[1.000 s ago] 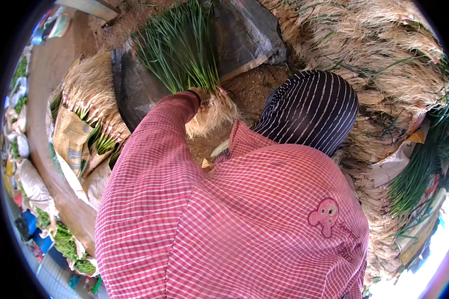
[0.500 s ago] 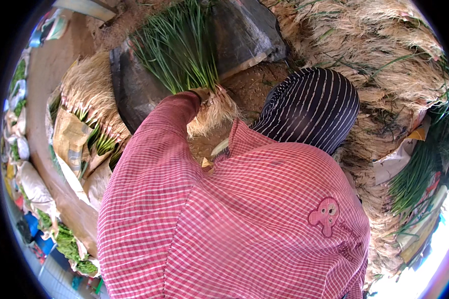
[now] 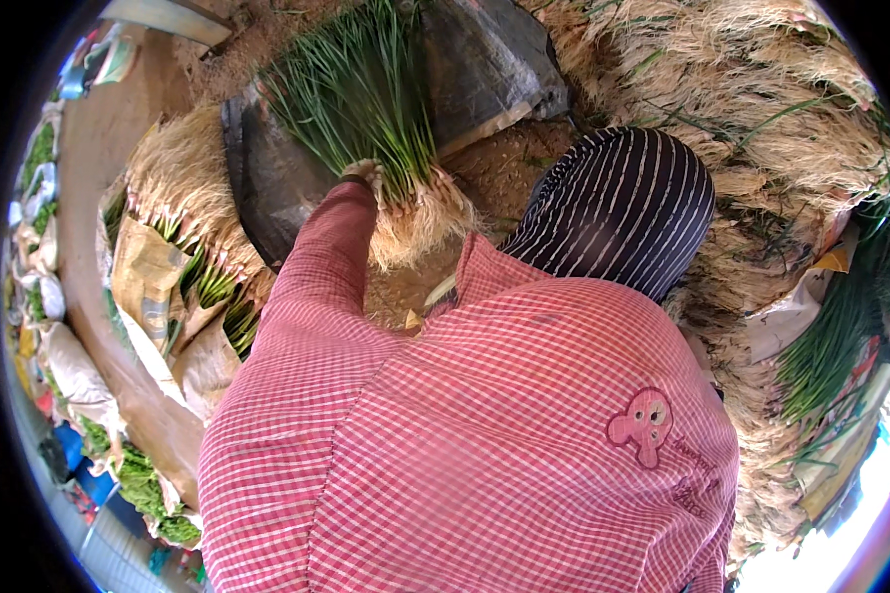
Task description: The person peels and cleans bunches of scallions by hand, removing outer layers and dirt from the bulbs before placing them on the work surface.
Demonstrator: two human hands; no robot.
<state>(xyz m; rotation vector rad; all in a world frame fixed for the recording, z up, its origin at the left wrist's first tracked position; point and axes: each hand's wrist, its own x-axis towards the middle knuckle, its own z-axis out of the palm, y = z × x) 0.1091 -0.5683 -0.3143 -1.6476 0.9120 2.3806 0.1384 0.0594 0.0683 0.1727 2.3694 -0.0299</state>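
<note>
A thick bunch of green onions [image 3: 391,119] lies on a dark plastic sheet [image 3: 480,59] in the upper middle. Its leaves point away from me, and the pale, stringy roots [image 3: 420,227] face me. My left arm, in a red-and-white checked sleeve, reaches up to it. My left hand [image 3: 363,170] is against the left side of the bunch, just above the white stem ends. The fingers are mostly hidden, so their grip does not show. My right hand is out of sight behind the checked shirt and a rounded dark striped cloth [image 3: 613,212].
Piled green onions with dry roots [image 3: 742,119] fill the right side. More onions with a brown paper wrap [image 3: 143,277] stand to the left. Beyond them runs a brown floor strip [image 3: 84,247], with sacks [image 3: 74,381] and leafy greens [image 3: 138,479] along it.
My left hand has shifted left, from across the lower stems to the bunch's left side, and the sleeve has straightened. The bunch has barely moved.
</note>
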